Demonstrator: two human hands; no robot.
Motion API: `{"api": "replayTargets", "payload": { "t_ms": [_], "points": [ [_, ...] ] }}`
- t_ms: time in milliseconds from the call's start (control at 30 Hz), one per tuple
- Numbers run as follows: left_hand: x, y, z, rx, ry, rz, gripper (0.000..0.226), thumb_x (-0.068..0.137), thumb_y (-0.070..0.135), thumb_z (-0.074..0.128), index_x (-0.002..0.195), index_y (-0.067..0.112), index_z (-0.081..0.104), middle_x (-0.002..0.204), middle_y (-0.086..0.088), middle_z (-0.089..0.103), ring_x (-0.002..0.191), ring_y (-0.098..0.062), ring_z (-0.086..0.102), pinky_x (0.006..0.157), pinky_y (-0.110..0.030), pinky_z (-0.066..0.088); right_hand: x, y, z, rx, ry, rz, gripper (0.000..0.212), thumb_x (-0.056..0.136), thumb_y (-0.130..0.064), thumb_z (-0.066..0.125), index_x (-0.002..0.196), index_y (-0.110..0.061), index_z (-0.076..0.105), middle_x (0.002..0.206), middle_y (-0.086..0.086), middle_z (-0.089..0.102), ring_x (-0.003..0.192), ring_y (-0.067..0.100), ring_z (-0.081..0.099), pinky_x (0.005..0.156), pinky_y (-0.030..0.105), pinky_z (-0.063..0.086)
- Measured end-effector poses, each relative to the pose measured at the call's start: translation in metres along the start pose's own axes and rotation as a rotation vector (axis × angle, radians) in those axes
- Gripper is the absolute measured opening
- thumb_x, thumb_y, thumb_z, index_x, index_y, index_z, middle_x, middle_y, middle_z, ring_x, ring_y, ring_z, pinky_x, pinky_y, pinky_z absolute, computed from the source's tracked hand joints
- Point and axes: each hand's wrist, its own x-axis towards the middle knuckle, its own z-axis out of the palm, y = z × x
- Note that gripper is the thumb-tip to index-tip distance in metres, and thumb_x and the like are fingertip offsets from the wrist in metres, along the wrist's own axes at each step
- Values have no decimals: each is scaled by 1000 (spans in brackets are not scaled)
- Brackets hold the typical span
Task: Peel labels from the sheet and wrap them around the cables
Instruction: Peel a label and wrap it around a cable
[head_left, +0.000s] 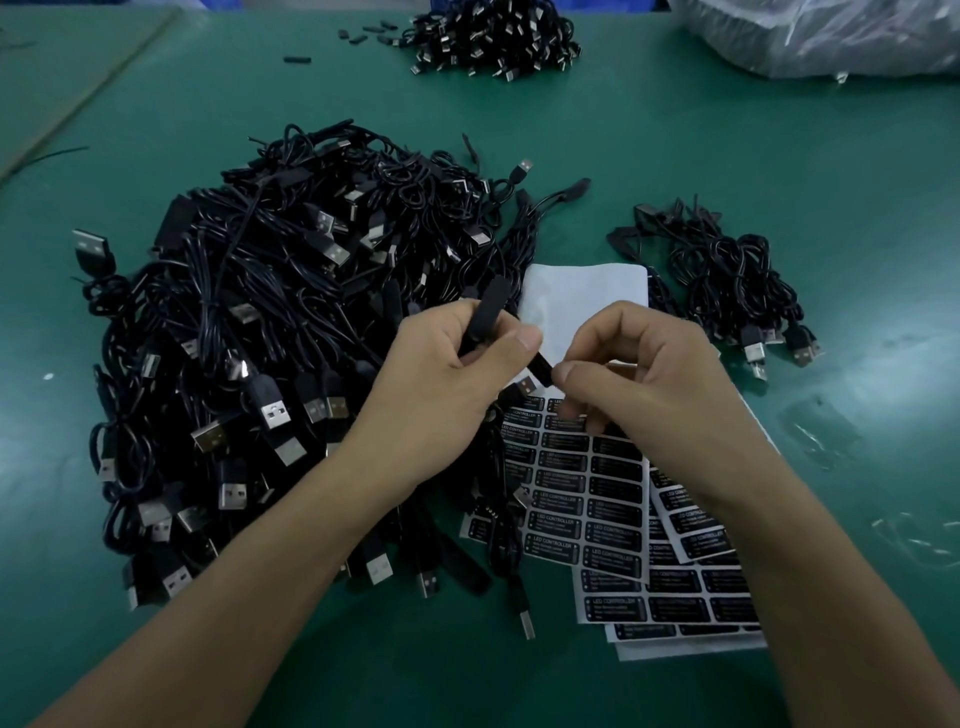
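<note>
At the middle of the bench (675, 156), just above the label sheets (582, 499), your left hand (447, 364) grips the controller block (493, 301) of one cable, fingers curled round its middle and the thumb laid across it. The block's long axis runs from 11 o'clock down to 5 o'clock. Its lower end points straight at your right hand (639, 374), which pinches that end between thumb and forefinger. Whether a label already sits under that thumb is hidden, so I cannot tell. Your right hand is the nearer one to the sheets, which lie beneath it toward 6 o'clock with their printed rows running across you. That slant is the thing to mind: a label, I judge, must go square across the tilted block, so either level the block or bring the label in on the same angle. The big pile of cables (260, 338) spreads toward 9 o'clock, under your left forearm. A smaller bundle (727, 280) sits apart at 2 o'clock, and a bare backing sheet (582, 296) lies at 12 o'clock just behind both hands.
</note>
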Motion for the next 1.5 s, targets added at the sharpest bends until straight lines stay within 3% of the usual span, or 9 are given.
{"api": "replayTargets", "payload": {
  "t_ms": [267, 400, 567, 667, 867, 1067, 1233, 1367, 1500],
  "points": [
    [3, 3, -7, -228, 108, -116, 12, 95, 19, 67, 84, 21, 72, 47, 16, 42, 45, -3, 32, 50, -17, 34, -2, -3, 6, 145, 100, 137, 30, 75, -16, 85, 99, -18, 68, 72, -1, 70, 58, 16, 66, 46, 21, 47],
    [4, 6, -8, -349, 103, -136, 10, 79, 30, 73, 84, 22, 73, 47, 11, 35, 45, -6, 28, 48, -17, 33, -5, -5, 26, 366, 44, 232, 5, 82, -8, 78, 83, -11, 75, 70, 2, 70, 54, 12, 65, 37, 18, 41],
    [2, 6, -5, -332, 106, -109, 7, 89, 21, 68, 83, 22, 72, 43, 15, 40, 42, -3, 32, 48, -15, 34, -8, -7, 44, 651, 115, 320, 21, 84, -7, 73, 67, -16, 78, 67, 0, 69, 54, 8, 64, 36, 14, 39],
    [2, 7, -4, -321, 110, -110, 11, 92, 18, 67, 84, 22, 72, 44, 14, 43, 44, -3, 33, 49, -16, 33, -7, -9, 46, 792, 140, 345, 2, 72, -15, 76, 71, -13, 76, 69, 1, 69, 53, 7, 63, 37, 14, 40],
    [2, 6, -3, -313, 104, -98, 10, 93, 16, 66, 86, 19, 72, 43, 13, 47, 43, -2, 32, 47, -16, 32, -7, -8, 46, 889, 150, 329, 6, 69, -22, 78, 67, -18, 74, 70, -1, 68, 55, 6, 59, 42, 15, 42],
    [0, 3, -1, -205, 56, -25, 10, 96, 12, 63, 91, 14, 71, 44, 19, 52, 44, 4, 50, 52, -5, 39, -6, -8, 46, 834, 236, 285, 20, 78, -17, 76, 59, -21, 72, 65, -3, 63, 55, 6, 55, 45, 16, 43],
    [0, -2, 0, -68, 45, -53, 27, 97, 39, 46, 102, 26, 69, 50, 22, 47, 50, 0, 46, 63, -23, 39, -4, -5, 34, 447, 388, 86, 23, 94, -11, 66, 72, -14, 66, 62, -6, 57, 57, 6, 51, 53, 20, 45],
    [3, -5, -1, -43, 96, -105, 17, 86, 37, 37, 86, 28, 51, 53, 15, 42, 52, -8, 34, 59, -35, 29, -4, -8, 28, 388, 309, -9, 25, 95, -10, 65, 71, -19, 65, 67, -5, 59, 66, 10, 55, 59, 22, 47],
    [1, -7, -2, 20, 15, -8, 19, 96, 33, 43, 79, 34, 51, 60, 13, 52, 57, -5, 44, 57, -25, 40, -4, -8, 23, 335, 176, -28, 23, 94, -8, 65, 73, -17, 68, 71, -2, 65, 77, 18, 62, 65, 25, 53]
  ]
}}
